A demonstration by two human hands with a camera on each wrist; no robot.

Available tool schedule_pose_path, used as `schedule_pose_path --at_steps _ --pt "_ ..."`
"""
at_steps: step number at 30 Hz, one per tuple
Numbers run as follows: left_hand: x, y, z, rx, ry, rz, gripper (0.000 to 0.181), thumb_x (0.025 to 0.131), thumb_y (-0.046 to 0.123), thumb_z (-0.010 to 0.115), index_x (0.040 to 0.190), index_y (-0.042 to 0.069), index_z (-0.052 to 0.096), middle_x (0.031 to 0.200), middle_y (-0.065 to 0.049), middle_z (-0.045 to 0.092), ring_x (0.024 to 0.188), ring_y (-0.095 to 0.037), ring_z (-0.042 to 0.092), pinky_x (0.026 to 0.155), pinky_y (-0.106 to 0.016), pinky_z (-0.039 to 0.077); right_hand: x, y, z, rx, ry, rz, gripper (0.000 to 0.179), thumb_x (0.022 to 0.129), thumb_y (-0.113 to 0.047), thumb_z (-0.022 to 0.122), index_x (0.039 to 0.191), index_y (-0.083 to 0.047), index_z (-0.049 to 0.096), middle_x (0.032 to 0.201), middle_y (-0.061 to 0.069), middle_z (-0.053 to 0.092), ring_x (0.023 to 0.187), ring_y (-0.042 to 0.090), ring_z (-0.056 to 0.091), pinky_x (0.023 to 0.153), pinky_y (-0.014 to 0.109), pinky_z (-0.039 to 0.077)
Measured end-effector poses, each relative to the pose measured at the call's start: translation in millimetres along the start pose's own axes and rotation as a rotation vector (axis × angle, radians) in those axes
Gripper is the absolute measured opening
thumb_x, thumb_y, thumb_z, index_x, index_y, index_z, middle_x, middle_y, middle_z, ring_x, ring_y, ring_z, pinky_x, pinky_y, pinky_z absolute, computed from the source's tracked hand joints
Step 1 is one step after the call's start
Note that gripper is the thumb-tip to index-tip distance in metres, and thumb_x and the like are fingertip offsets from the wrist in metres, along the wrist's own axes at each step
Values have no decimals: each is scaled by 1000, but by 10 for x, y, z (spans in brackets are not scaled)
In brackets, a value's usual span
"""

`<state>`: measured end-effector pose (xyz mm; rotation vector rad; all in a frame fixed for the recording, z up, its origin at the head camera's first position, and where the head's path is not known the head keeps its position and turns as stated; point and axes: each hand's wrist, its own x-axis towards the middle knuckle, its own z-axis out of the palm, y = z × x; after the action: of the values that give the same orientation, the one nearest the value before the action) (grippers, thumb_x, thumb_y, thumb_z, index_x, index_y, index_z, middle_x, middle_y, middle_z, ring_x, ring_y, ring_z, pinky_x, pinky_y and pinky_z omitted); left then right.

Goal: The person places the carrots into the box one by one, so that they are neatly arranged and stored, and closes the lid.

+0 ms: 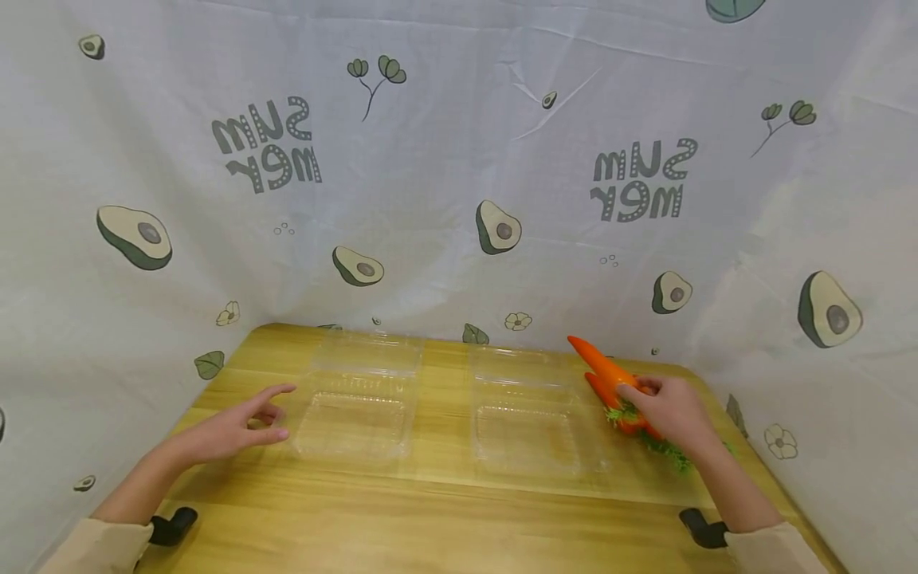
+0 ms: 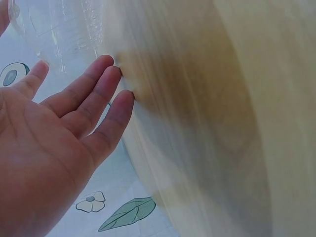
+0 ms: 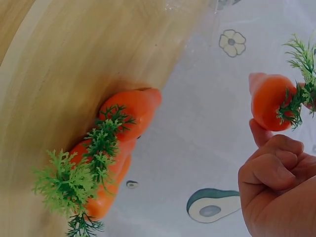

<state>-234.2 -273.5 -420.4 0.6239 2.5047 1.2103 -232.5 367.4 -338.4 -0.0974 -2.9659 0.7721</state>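
My right hand [image 1: 672,410] pinches an orange carrot [image 1: 599,363] with green leafy tops, its tip pointing up and left in the head view. In the right wrist view the held carrot [image 3: 272,101] is raised beside a pile of other carrots [image 3: 127,114] on the table. My left hand [image 1: 228,429] holds nothing; its fingers are spread beside the left clear plastic box [image 1: 351,426]. Palm and fingertips of that hand [image 2: 54,133] show in the left wrist view. A second clear box [image 1: 527,438] lies open between the left box and the carrots.
Both boxes have their lids folded back toward the rear of the wooden table [image 1: 402,518]. A white cloth [image 1: 423,175] printed with avocados and flowers hangs behind the table and at its sides.
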Motion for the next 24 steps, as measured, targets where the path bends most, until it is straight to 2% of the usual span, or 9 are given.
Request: schedule_pose_path --at_steps 8,14,20,24 --pt "13 -1 1 9 -10 -11 74 102 25 61 159 5 18 138 -29 50 129 -46 48 93 -51 50 -8 -63 -9 13 10 -18 67 99 -50 59 126 10 63 92 15 68 67 20 49 56 31 38" --pt "18 -5 -7 8 -7 3 74 101 23 61 159 6 18 136 -28 52 128 -45 49 92 -51 50 19 -137 18 27 -2 -29 68 97 -54 59 128 7 63 68 2 51 58 18 42 53 31 34" --pt "19 -2 -10 32 2 12 74 101 24 62 158 5 19 136 -30 52 128 -47 49 93 -53 50 61 -250 48 33 21 -68 61 97 -51 61 123 5 66 60 -2 40 51 16 39 50 29 33" --pt "-10 -33 -5 28 -1 -3 74 102 25 61 159 7 18 138 -32 50 130 -48 48 94 -54 50 52 -338 89 69 20 -85 60 97 -49 62 123 5 66 60 -2 37 49 14 36 48 28 31"
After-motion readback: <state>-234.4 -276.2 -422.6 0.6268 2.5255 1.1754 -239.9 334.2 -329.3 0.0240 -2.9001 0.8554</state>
